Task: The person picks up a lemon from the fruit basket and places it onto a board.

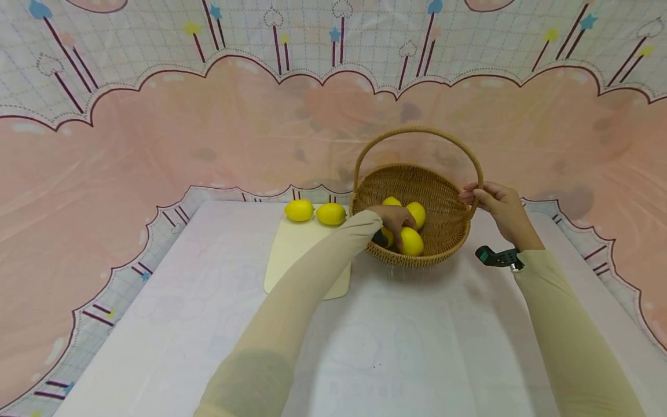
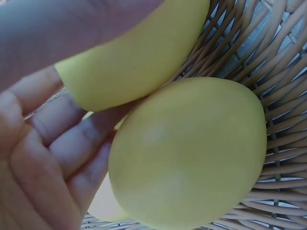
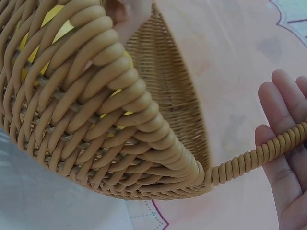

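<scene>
A wicker basket (image 1: 409, 260) with a tall arched handle (image 1: 417, 130) stands tilted, its opening turned forward, with several yellow lemons inside. My left hand (image 1: 393, 220) reaches into it. In the left wrist view its thumb and fingers hold one lemon (image 2: 139, 57) between them, and a second lemon (image 2: 192, 153) lies right beside the fingers. Another lemon (image 1: 416, 215) shows past the hand in the head view. My right hand (image 1: 497, 205) grips the right side of the handle; in the right wrist view its fingers (image 3: 278, 105) lie behind the wrapped cane.
A cream cutting board (image 1: 307, 243) lies left of the basket, under my left forearm. Near its far edge sit two lemons, one on the left (image 1: 299, 210) and one on the right (image 1: 330, 214). A patterned pink curtain (image 1: 234, 133) rises behind the white table (image 1: 417, 336).
</scene>
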`<action>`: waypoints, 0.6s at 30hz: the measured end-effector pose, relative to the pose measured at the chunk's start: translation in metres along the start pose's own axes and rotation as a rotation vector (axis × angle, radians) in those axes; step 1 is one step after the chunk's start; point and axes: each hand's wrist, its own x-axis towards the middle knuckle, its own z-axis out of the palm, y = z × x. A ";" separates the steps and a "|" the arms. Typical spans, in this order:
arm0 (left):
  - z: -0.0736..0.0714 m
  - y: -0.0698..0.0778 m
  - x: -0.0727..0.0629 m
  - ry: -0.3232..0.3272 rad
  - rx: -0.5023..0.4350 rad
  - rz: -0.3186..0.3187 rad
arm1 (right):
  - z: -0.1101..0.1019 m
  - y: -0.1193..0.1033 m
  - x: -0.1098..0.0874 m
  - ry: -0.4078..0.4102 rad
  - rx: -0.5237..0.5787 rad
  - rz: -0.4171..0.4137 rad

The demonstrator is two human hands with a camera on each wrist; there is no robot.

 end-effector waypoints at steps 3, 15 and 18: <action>0.001 0.000 0.002 0.006 0.006 0.016 | 0.000 0.000 0.000 0.005 -0.031 0.006; 0.002 0.000 0.006 0.028 0.053 0.043 | 0.000 0.002 -0.001 0.000 0.037 -0.026; 0.001 0.001 0.005 0.022 0.068 0.049 | 0.000 0.001 0.000 -0.001 0.067 -0.028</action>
